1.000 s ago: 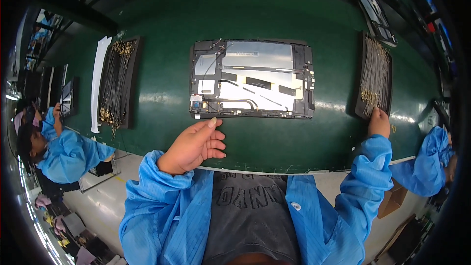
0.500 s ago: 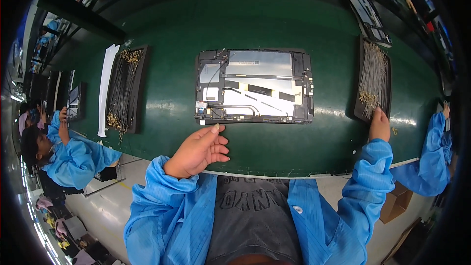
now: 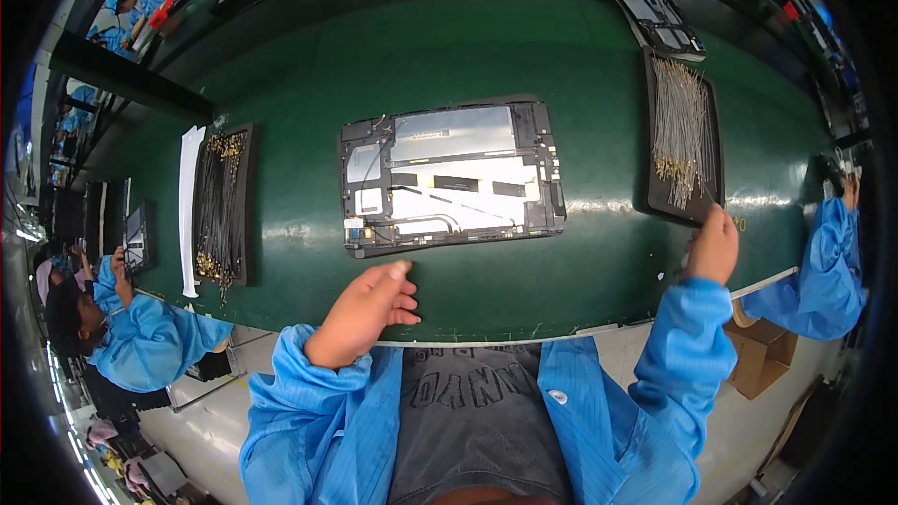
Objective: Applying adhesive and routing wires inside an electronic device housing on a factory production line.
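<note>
An opened tablet-like device point(image 3: 454, 178) lies flat on the green table, its silver plates, black frame and thin wires exposed. My left hand point(image 3: 360, 311) hovers just short of its near edge, fingers loosely curled, nothing visible in them. On the right, a dark tray point(image 3: 713, 131) holds a bundle of thin grey cables point(image 3: 681, 122) with gold-coloured ends. My right hand point(image 3: 713, 245) is at this tray's near right corner, fingers pinched together; whatever is between them is too small to make out.
At left, another dark tray point(image 3: 245, 215) bears black cables point(image 3: 221, 210) with gold ends, beside a white strip point(image 3: 190, 210). More opened devices point(image 3: 650, 9) lie at the far right. People in blue sit at both sides; one sleeve point(image 3: 823, 271) is close on the right.
My right hand has drawn back from the grey cables' near ends to the tray's corner. My left hand has shifted slightly away from the device. The whole view has turned a little.
</note>
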